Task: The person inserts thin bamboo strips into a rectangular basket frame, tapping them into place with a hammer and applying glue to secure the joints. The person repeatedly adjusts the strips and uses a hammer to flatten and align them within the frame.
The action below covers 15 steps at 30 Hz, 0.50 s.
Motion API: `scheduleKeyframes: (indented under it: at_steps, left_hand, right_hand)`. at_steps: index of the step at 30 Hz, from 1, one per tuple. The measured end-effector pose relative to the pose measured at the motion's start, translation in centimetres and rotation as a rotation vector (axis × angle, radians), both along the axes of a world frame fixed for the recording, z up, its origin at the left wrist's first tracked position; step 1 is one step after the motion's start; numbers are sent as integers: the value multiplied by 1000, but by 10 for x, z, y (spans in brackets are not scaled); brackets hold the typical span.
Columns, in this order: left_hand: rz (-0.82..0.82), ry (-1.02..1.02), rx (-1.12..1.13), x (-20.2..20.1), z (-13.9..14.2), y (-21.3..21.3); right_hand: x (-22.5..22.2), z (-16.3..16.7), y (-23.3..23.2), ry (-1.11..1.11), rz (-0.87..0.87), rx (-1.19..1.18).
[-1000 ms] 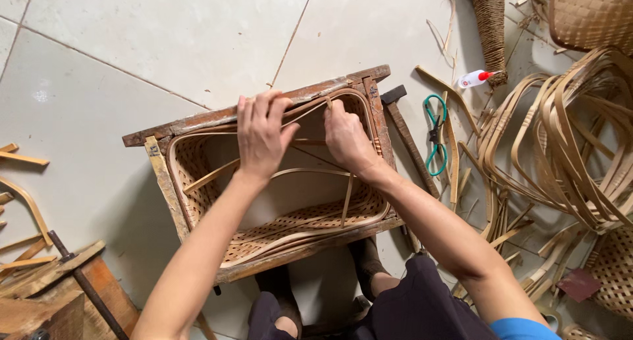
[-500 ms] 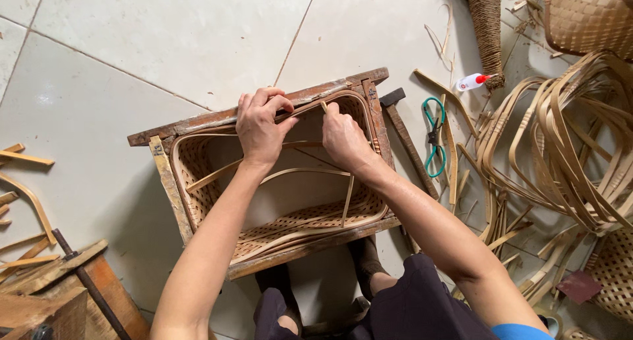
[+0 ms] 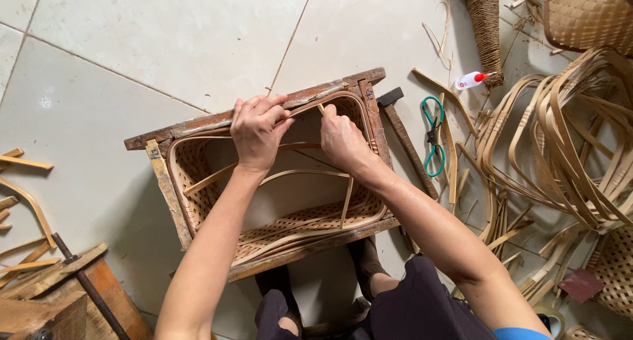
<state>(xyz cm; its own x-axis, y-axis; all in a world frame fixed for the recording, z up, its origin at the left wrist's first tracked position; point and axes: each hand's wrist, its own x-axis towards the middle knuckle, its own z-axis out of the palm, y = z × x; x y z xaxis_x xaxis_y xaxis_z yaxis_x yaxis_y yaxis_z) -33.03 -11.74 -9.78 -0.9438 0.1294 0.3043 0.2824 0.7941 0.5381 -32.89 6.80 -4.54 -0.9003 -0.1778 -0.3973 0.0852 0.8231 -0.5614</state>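
I have both hands at the far rim of the woven basket, which sits inside a wooden frame on the floor. My left hand and right hand pinch the rim strip; green-handled scissors lie right of the frame.

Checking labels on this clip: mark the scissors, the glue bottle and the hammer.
scissors [image 3: 432, 132]: head view, green handle loop.
glue bottle [image 3: 469, 81]: head view, white body.
hammer [image 3: 390, 97]: head view, dark head.

Both hands on basket rim
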Motion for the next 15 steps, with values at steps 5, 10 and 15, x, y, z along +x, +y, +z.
scheduleKeyframes:
  at_steps: [5,10,15]
  left_hand:
    - [41,-38,46,-3,5,1]
    - [7,-23,46,-5,10,-1]
    - [0,-39,66,-7,12,-1]
  right_hand:
    - [-1,0,-1,-36,6,41]
    - [-2,-2,-9,39,64,44]
    - [-6,-2,-15,46,85,63]
